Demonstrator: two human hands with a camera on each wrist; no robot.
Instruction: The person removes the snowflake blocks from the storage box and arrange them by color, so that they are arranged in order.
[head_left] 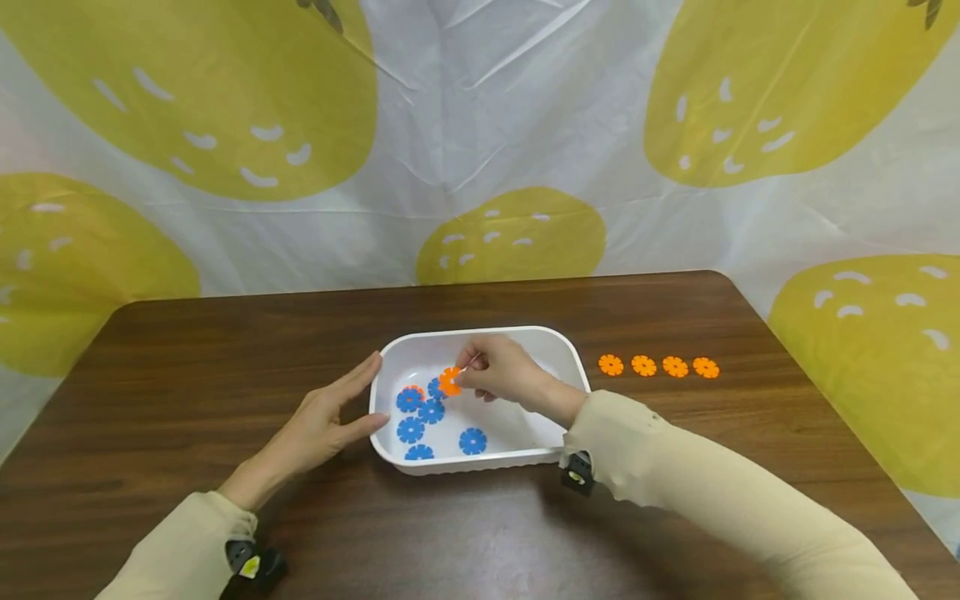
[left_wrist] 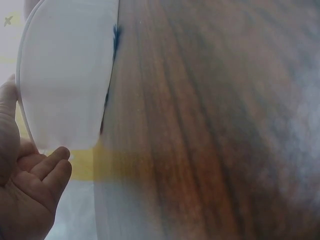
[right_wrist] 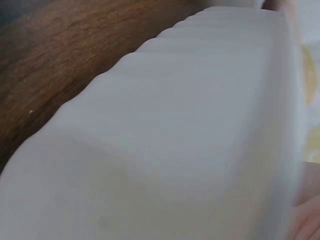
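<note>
Cream fabric sleeve (head_left: 697,467) foremost, the right hand (head_left: 510,372) has its fingers pinching an orange notched disc (head_left: 448,384) above the white plastic tray (head_left: 517,427), left of four orange discs (head_left: 643,361) on the wood-grain surface (head_left: 187,392), while the left hand's (head_left: 318,421) spread fingers touch the tray's left end.

A white, rounded-rectangular plastic tub (head_left: 517,433) stands upright, flat notched blue plastic discs (head_left: 410,431) scattered mostly toward its left end. A flat, notched orange plastic disc (head_left: 447,385) is pinched in the right hand (head_left: 501,367) over the tub; four matching orange discs (head_left: 639,366) lie in a row beside its right end.
</note>
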